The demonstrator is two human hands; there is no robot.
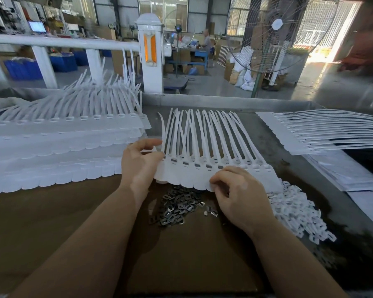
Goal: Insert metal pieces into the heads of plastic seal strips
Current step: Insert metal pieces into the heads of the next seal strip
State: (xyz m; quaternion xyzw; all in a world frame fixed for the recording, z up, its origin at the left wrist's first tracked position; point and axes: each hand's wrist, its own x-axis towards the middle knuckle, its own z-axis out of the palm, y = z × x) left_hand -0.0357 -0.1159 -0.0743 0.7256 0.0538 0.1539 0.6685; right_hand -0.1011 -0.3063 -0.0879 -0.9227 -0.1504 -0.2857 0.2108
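Tabletop [52,211]: brown surface nearest the viewer, giving way to grey metal farther back.
Metal pieces [177,208]: loose dark heap on the tabletop between the two forearms, just short of the strip sheet.
White plastic caps [297,211]: scattered pile to the right of the metal pieces, beside the right wrist.
Right hand [239,194]: fingers curled over the near scalloped edge of the sheet; whether they pinch a metal piece cannot be told.
Left hand [140,162]: thumb and forefinger pinch the left end of the sheet at head level.
Sheet of plastic seal strips [202,160]: joined row lying flat at the centre of the tabletop, tails fanning away from the viewer; the heads toward the left show grey inserts, those toward the right are plain white.
Stacked sheets [63,147]: tall layered pile of the same strips to the left, touching the left hand's side.
Further sheets [321,134]: lower stack at the right, tails pointing right.
Fan [276,35]: large standing unit beyond the tabletop.
White post [150,50]: upright with an orange panel, behind the far edge.
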